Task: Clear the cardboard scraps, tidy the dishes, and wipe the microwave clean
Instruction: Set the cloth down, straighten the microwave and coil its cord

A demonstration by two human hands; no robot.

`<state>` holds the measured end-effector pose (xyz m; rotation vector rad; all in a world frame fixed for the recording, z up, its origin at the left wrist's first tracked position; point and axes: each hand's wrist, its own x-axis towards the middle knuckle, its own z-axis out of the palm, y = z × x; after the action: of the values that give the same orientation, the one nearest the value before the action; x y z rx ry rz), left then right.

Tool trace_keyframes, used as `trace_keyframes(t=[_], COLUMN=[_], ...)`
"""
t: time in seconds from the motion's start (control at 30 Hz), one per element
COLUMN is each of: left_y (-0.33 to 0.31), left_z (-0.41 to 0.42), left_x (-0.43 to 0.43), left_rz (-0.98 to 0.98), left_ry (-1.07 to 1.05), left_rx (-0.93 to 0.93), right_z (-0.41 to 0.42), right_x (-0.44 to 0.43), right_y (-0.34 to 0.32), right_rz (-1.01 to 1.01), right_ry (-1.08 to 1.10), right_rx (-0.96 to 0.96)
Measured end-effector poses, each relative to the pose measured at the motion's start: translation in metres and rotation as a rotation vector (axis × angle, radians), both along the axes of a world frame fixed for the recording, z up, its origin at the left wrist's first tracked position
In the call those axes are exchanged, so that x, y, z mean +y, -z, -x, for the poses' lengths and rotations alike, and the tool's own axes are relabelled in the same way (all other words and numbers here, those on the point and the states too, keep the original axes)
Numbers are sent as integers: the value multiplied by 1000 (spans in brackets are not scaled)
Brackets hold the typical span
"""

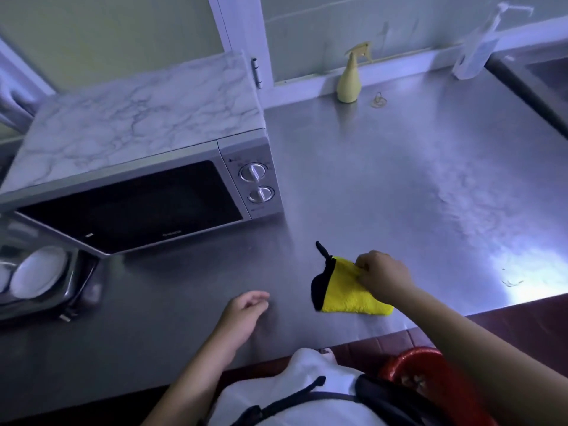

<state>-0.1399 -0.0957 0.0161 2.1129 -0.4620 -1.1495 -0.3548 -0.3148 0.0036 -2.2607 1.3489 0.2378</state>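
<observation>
A silver microwave with a marble-patterned top and a dark closed door stands at the left of the steel counter. A yellow cloth with a black edge lies on the counter near the front. My right hand pinches the cloth's upper right part. My left hand hovers just above the counter to the left of the cloth, fingers loosely curled and holding nothing. White dishes stand in a metal rack at the far left.
A yellow spray bottle stands at the back by the window frame, with a small ring beside it. A clear pump bottle is at the back right near a sink edge. A red bin sits below the counter.
</observation>
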Motion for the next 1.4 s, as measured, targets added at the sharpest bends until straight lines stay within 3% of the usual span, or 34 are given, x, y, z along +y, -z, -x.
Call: trace_keyframes(t=[0.1,0.27,0.37,0.47,0.53,0.63,0.7,0.87,0.97,1.13,1.27,1.4], left_y=[-3,-9,-13,-12,-8,1,9,27,35,41,40,38], left_z=[10,8,-3,-16,-24,-36,-46,-56,-49,-38,-39,-42], left_x=[-12,-26,-27,-20,-11,10,27,56,59,41,18,6], left_rz=[7,92,160,211,223,185,146,83,43,7,11,-1], left_ry=[11,-88,-124,-223,-312,-408,-439,-368,-166,118,271,209], left_rx=[73,218,301,348,357,287,217,100,-10,-212,-380,-277], right_z=[1,-10,-26,-50,-71,-103,-117,-108,-92,-98,-111,-111], right_x=[-10,-22,4,49,82,125,140,103,53,14,10,10], right_y=[-33,-113,-138,-118,-89,-43,-23,-1,11,28,28,18], right_rz=[-142,-67,100,165,75,-267,-376,-251,-139,-214,-330,-362], right_ry=[132,208,123,-27,-169,-342,-402,26,232,196,353,374], right_rx=[-192,-405,-462,-423,-328,-198,-172,-339,-258,-23,-158,-334])
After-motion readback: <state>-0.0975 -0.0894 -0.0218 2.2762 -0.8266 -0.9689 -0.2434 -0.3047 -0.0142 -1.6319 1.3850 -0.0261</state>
